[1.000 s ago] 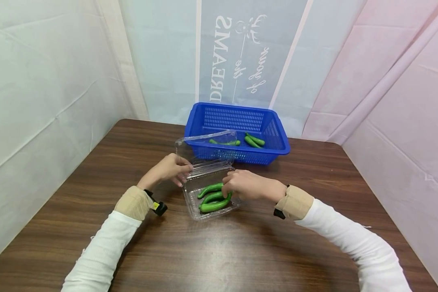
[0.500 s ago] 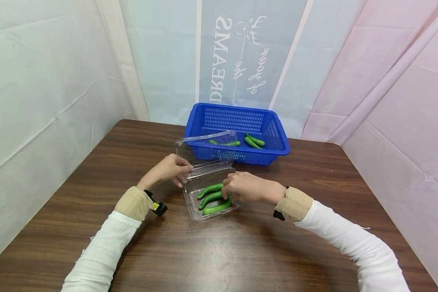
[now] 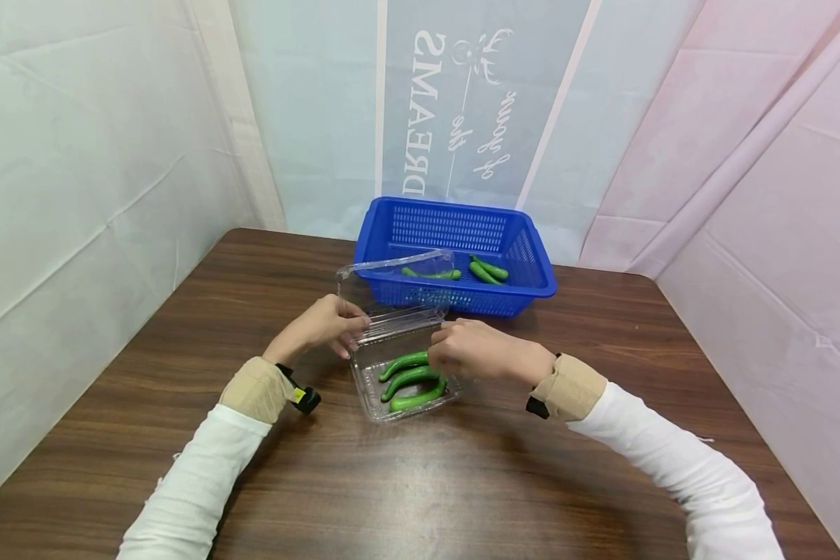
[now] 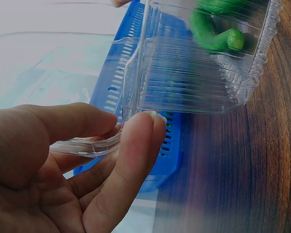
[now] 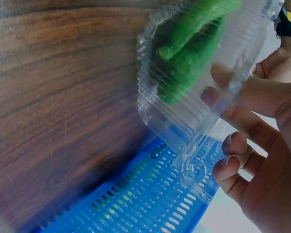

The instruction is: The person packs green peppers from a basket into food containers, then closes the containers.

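A clear plastic clamshell container point(image 3: 372, 400) stands on the table with its lid point(image 3: 392, 289) tilted up at the back. Three curved green vegetables point(image 3: 414, 400) lie side by side inside it. My left hand point(image 3: 322, 325) pinches the container's clear edge near the hinge between thumb and fingers, as the left wrist view shows. Over the container's right side is my right hand point(image 3: 479, 348), close to the vegetables' right ends. In the right wrist view, its fingertips point(image 5: 220, 75) reach over the rim, apart from the vegetables point(image 5: 184, 63), with nothing held.
A blue perforated basket point(image 3: 448, 222) stands behind the container, overlapped by the lid in the head view. Several more green vegetables point(image 3: 488, 271) lie in it. The brown wooden table point(image 3: 420, 490) is bordered by fabric walls at the back and both sides.
The front vegetable has shifted slightly right and away from the front rim. My right hand has let go of it and moved slightly up and right. My left hand has stayed in place.
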Action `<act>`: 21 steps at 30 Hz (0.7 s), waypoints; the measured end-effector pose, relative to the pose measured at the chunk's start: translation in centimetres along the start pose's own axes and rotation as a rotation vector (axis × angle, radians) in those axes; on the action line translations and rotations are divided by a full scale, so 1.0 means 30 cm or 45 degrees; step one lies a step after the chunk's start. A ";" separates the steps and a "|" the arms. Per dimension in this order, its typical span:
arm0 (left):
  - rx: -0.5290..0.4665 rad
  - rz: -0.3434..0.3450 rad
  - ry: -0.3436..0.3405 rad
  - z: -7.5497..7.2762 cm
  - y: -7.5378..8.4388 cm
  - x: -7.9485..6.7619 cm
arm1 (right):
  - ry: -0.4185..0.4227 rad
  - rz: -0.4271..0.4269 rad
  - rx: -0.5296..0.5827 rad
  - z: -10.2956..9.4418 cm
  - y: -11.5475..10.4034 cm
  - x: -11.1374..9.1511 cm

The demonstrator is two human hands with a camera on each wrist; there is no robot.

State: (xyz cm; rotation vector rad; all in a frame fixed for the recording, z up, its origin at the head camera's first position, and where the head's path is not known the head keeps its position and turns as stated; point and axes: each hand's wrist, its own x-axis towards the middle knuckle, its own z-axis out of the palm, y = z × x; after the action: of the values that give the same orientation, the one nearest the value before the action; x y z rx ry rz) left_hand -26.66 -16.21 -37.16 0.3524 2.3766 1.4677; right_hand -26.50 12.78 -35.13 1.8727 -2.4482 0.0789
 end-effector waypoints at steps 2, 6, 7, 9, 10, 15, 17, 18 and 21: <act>-0.004 0.000 -0.001 0.000 0.000 0.001 | 0.025 0.011 -0.007 -0.008 0.004 -0.003; -0.007 -0.004 0.003 0.001 0.001 0.001 | 0.064 0.036 -0.002 -0.025 0.017 -0.010; -0.007 -0.005 0.005 0.001 0.001 0.001 | 0.075 0.039 0.001 -0.030 0.020 -0.013; -0.005 -0.007 0.008 0.001 0.001 0.001 | 0.094 0.047 0.015 -0.038 0.030 -0.017; -0.004 -0.007 0.009 0.001 0.001 0.002 | 0.106 0.050 0.018 -0.042 0.034 -0.020; 0.001 -0.007 0.011 0.001 -0.001 0.002 | 0.146 0.093 0.038 -0.060 0.048 -0.029; 0.005 -0.006 0.011 0.001 -0.001 0.002 | 0.154 0.119 0.043 -0.068 0.055 -0.034; 0.007 -0.006 0.011 0.001 -0.001 0.001 | 0.155 0.134 0.044 -0.072 0.059 -0.037; 0.006 -0.007 0.012 0.001 -0.001 0.002 | 0.156 0.175 0.059 -0.085 0.076 -0.047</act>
State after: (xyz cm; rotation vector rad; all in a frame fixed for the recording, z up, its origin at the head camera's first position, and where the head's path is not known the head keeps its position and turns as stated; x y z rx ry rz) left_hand -26.69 -16.16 -37.21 0.3406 2.3864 1.4647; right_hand -28.29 14.94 -32.69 1.6605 -2.5078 0.2507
